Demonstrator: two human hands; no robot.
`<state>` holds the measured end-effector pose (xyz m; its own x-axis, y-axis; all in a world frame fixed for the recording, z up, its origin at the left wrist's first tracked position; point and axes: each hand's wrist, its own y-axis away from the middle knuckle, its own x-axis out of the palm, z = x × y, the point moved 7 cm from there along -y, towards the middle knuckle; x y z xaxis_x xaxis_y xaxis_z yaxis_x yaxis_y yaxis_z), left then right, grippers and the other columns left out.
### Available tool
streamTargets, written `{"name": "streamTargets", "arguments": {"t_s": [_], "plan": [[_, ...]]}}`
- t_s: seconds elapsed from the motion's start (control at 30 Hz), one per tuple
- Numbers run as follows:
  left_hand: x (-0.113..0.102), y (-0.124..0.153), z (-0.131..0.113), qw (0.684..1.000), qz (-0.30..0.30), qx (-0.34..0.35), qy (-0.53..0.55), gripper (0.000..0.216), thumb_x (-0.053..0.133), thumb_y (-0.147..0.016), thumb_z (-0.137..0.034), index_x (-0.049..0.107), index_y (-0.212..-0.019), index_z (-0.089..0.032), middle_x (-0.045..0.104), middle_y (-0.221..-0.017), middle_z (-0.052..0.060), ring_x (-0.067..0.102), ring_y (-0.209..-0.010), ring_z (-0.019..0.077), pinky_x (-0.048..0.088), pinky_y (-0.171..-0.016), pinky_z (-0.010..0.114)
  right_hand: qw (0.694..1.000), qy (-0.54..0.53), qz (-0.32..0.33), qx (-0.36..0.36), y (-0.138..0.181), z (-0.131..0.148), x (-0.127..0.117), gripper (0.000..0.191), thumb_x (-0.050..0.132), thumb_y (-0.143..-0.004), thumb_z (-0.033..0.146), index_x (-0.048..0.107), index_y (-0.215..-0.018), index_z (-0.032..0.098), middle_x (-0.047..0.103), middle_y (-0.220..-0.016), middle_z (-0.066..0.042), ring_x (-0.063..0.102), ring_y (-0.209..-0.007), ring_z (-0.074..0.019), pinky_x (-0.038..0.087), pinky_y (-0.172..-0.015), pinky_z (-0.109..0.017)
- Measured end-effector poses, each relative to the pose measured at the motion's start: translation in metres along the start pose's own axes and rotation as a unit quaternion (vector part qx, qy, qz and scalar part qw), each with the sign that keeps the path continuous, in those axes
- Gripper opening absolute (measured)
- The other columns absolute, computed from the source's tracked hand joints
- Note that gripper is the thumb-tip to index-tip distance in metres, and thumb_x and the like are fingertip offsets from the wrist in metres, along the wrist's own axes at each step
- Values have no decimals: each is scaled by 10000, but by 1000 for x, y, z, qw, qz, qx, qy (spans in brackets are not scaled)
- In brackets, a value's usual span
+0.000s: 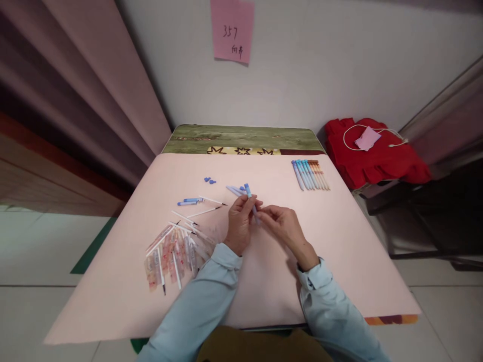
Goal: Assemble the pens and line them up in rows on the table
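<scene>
My left hand (239,223) is closed round the barrel of a blue pen (249,193), which points up and away from me. My right hand (283,225) pinches the pen's lower end, just right of the left hand. Both hands hover over the middle of a pale pink table cover (339,236). Two or three loose blue pen parts (234,190) lie just behind the left hand.
A heap of clear pen sleeves and white refills (173,249) lies at the left. Blue pen barrels and refills (192,201) and small blue caps (209,180) lie farther back. A row of finished pens (310,174) sits at the back right. A red cloth with a white cable (373,151) lies off the table's right side.
</scene>
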<state>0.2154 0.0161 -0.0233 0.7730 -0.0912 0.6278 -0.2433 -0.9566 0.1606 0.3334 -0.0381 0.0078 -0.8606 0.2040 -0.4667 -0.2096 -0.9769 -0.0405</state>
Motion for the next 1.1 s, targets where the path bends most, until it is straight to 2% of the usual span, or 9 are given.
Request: {"name": "streamTargets", "arguments": {"t_s": [0.1,0.2,0.3,0.4,0.53,0.67,0.83,0.97,1.1], "plan": [[6,2,-1,999,35,-6,-5,246,763,-774,-335,685,-936,-169,691,-729,13,579,-613,90,446,-631,220,996,-55,-69,17,-11,-9,-18,360,563,-896,495,735,-833,185,729,-760,-42,653,-707,-177,486,-665,-267],[15,7,1,996,82,-40,-13,342,728,-805,-346,661,-1094,-176,697,-718,23,558,-569,93,415,-579,216,995,-35,-92,0,-36,-9,-23,282,575,-891,425,730,-930,193,737,-803,-41,666,-724,-180,506,-672,-273],[20,11,2,991,115,-74,-12,338,708,-814,-351,656,-1093,-166,682,-682,26,503,-508,80,347,-506,204,995,53,-55,-69,-69,3,-11,240,575,-872,279,729,-1048,224,741,-860,-26,663,-749,-172,506,-712,-275],[21,12,-1,986,138,-97,14,267,706,-802,-348,665,-985,-159,649,-626,14,446,-466,68,284,-463,203,979,135,37,-146,-96,12,16,343,556,-854,169,713,-1148,251,731,-1004,-30,663,-838,-172,498,-787,-279],[20,11,-1,980,148,-124,53,264,724,-772,-360,659,-934,-162,629,-604,8,451,-467,75,269,-455,208,955,192,130,-183,-112,8,45,404,528,-879,123,690,-1218,271,684,-1156,-51,657,-950,-183,488,-850,-286],[18,9,2,978,137,-149,54,303,746,-747,-368,657,-940,-153,641,-611,17,449,-459,75,261,-446,214,947,207,148,-197,-114,4,53,411,547,-848,66,712,-1172,258,690,-1107,-59,644,-984,-190,476,-878,-286],[20,9,6,974,140,-166,61,315,755,-742,-371,660,-936,-141,652,-612,25,453,-453,72,252,-441,214,952,215,120,-181,-114,6,48,267,539,-850,95,731,-997,207,699,-1003,-61,633,-869,-175,471,-819,-282],[21,9,7,972,154,-167,64,307,747,-757,-367,664,-938,-133,652,-613,28,458,-456,73,259,-443,212,957,209,103,-174,-114,3,47,213,540,-831,128,700,-957,191,692,-924,-46,605,-800,-163,454,-768,-276],[19,7,9,974,139,-161,72,301,753,-755,-353,653,-942,-139,655,-613,29,464,-458,78,263,-446,212,971,168,87,-147,-110,-6,46,209,538,-780,158,685,-922,197,687,-874,-23,597,-754,-158,446,-714,-274]]}}
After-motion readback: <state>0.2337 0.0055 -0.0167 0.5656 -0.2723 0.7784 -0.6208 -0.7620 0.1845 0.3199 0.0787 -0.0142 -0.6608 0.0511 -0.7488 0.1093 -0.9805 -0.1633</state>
